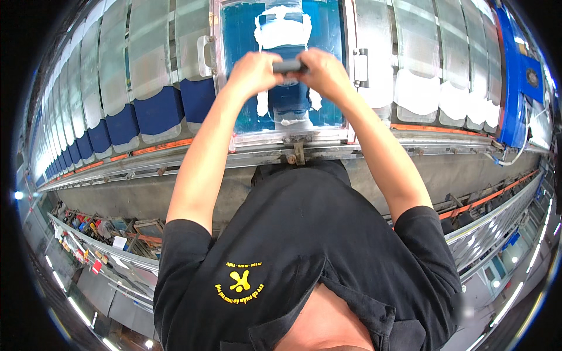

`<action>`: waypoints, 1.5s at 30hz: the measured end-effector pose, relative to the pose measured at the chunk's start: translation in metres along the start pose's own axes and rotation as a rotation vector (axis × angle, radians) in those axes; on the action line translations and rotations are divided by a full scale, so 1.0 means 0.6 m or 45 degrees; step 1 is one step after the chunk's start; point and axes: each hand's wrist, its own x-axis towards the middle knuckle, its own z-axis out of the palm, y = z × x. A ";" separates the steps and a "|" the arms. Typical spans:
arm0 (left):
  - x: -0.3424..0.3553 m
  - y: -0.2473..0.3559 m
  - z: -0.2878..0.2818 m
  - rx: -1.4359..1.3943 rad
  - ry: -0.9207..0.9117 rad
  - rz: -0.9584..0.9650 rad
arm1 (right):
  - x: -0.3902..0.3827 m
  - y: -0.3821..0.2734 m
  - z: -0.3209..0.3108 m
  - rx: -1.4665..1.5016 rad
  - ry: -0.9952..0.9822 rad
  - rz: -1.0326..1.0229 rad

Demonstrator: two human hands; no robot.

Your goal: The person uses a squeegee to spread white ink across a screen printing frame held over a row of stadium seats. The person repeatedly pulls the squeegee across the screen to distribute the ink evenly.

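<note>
Both my hands grip a dark grey squeegee (pixel 287 66) from its two ends, over the middle of a blue printing screen (pixel 331 108). My left hand (pixel 252 72) is closed round the left end. At the right end, the fingers of my right hand (pixel 324 71) are wrapped round it, slightly blurred. Beyond the squeegee a thick patch of white ink (pixel 283 30) lies on the screen, and streaks of white run down both sides of its middle. The metal screen frame (pixel 287 139) lies crosswise before me. My hands hide part of the mesh.
To the left stretches a row of flat boards (pixel 149 52) with dark blue fabric pieces (pixel 157 110) on them. White pieces (pixel 417 90) lie on boards to the right. Handles (pixel 361 67) flank the screen. A blue machine part (pixel 521 88) stands at far right; a metal rail (pixel 392 140) runs along the near edge.
</note>
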 end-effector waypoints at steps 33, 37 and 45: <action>-0.261 0.008 0.219 0.012 0.400 0.263 | -0.092 0.207 -0.031 0.665 0.853 0.746; -0.298 -0.009 0.195 -0.098 0.422 0.266 | -0.048 0.130 -0.065 0.812 0.914 0.875; -0.346 -0.155 0.065 -0.153 0.376 0.211 | 0.003 0.028 0.136 0.964 0.997 0.655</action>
